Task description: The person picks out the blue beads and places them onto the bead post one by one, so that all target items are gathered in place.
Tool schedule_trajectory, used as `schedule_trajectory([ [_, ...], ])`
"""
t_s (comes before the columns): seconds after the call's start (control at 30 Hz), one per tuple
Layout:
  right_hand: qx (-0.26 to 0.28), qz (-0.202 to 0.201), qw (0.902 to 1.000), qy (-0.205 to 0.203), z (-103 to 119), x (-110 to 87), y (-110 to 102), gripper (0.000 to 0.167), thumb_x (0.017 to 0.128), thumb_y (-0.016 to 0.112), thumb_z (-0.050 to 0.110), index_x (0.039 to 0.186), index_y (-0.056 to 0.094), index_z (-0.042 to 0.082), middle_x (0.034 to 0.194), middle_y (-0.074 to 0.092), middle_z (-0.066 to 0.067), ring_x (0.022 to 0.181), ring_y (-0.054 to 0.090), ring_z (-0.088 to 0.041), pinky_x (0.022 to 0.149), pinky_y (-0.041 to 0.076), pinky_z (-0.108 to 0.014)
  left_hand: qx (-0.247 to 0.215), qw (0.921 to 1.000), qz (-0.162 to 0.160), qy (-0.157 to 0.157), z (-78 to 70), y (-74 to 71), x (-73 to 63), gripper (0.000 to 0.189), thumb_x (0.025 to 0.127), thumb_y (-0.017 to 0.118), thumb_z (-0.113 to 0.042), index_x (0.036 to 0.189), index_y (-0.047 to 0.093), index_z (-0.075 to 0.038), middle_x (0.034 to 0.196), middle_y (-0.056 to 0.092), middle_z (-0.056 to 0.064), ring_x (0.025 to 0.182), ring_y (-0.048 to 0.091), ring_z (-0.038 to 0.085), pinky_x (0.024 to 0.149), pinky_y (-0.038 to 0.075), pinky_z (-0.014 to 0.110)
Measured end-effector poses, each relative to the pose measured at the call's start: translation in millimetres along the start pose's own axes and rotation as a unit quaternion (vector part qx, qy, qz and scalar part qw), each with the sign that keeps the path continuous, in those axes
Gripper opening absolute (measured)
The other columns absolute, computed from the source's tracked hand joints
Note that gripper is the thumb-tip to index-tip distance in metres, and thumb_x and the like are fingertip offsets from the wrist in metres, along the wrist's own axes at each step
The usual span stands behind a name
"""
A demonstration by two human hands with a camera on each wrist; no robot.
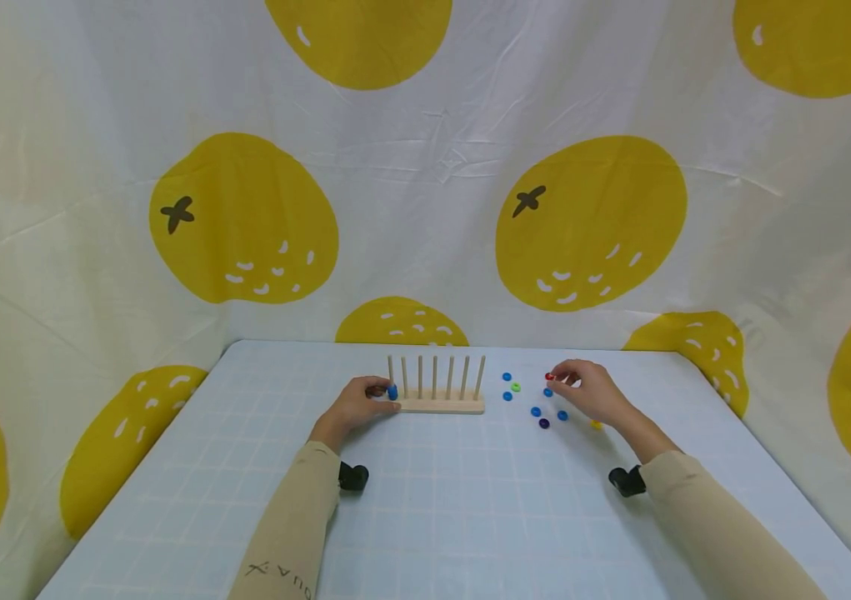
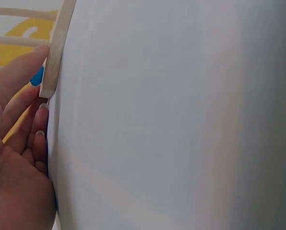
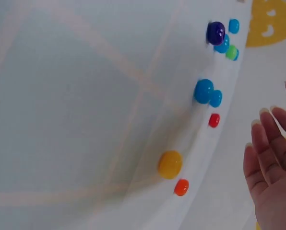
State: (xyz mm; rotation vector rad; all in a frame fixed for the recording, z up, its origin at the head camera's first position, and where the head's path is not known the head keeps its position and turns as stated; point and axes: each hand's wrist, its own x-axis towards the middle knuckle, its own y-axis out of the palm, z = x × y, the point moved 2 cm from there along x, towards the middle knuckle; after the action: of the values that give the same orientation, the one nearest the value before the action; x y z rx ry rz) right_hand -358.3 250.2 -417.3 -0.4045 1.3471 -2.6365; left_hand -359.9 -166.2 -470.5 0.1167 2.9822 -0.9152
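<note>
Pale wood at the left hand [image 1: 357,403]: peg rack [image 1: 443,406] gripped by the left end of its base, thumb at the front edge, other fingers behind the end. Judge as light, stiff and hard to damage, but likely to slide if pushed from the side. Hold low on the base, clear of the slender upright pegs [image 1: 435,375], probably the weakest part. Blue beadwork [image 1: 393,392] low on the leftmost peg, just beside the left fingertips; count not discernible. Right hand [image 1: 590,390] well to the right of the rack, thumb and fingers apart, nothing held; fingertips near the red bead [image 3: 214,120], clear of it in the right wrist view. Red bead on the table [image 1: 425,517], near two blue beads [image 3: 204,91]. Glossy, rounded, apparently rigid: treat as light, slippery and prone to roll. Pinch across opposite outer sides, leaving the centre uncovered; avoid squeezing off-centre. Farther out, green bead [image 3: 232,51] toward the rack, purple bead [image 3: 216,33] nearer the person, yellow bead [image 3: 170,165] and orange bead [image 3: 181,187] on the far right.
</note>
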Motion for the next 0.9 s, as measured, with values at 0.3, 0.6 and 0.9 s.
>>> schedule_trajectory([
  [0.3, -0.001, 0.024, 0.999, 0.038, -18, 0.6, 1, 0.029, 0.099, 0.068, 0.02, 0.119, 0.068, -0.002, 0.105, 0.068, -0.012, 0.097, 0.056, -0.028, 0.082, 0.052, -0.037, 0.001, 1.0, 0.005, 0.007, 0.9, -0.9, 0.8, 0.052, 0.087, 0.084, -0.02, 0.133, 0.066, -0.004, 0.126, 0.065, 0.013, 0.115, 0.057, 0.03, 0.105, 0.047, 0.047],
  [0.6, 0.017, 0.052, 0.9962, 0.068, -26, 3.3, 6, 0.03, 0.099, 0.068, 0.016, 0.121, 0.065, -0.003, 0.106, 0.065, -0.013, 0.096, 0.055, -0.029, 0.086, 0.051, -0.039, 0.001, 1.0, 0.0, 0.01, -0.3, -2.3, 0.6, 0.051, 0.087, 0.083, -0.018, 0.132, 0.066, -0.003, 0.125, 0.065, 0.014, 0.114, 0.057, 0.03, 0.104, 0.047, 0.047],
  [0.9, 0.018, 0.086, 0.9919, 0.092, -31, 8.5, 13, 0.033, 0.099, 0.068, 0.017, 0.128, 0.062, 0.001, 0.106, 0.063, -0.011, 0.095, 0.055, -0.027, 0.087, 0.051, -0.038, -0.006, 0.9998, 0.004, 0.018, -0.8, -2.1, -1.7, 0.051, 0.087, 0.084, -0.019, 0.132, 0.066, -0.002, 0.125, 0.066, 0.014, 0.114, 0.058, 0.029, 0.103, 0.048, 0.046],
])
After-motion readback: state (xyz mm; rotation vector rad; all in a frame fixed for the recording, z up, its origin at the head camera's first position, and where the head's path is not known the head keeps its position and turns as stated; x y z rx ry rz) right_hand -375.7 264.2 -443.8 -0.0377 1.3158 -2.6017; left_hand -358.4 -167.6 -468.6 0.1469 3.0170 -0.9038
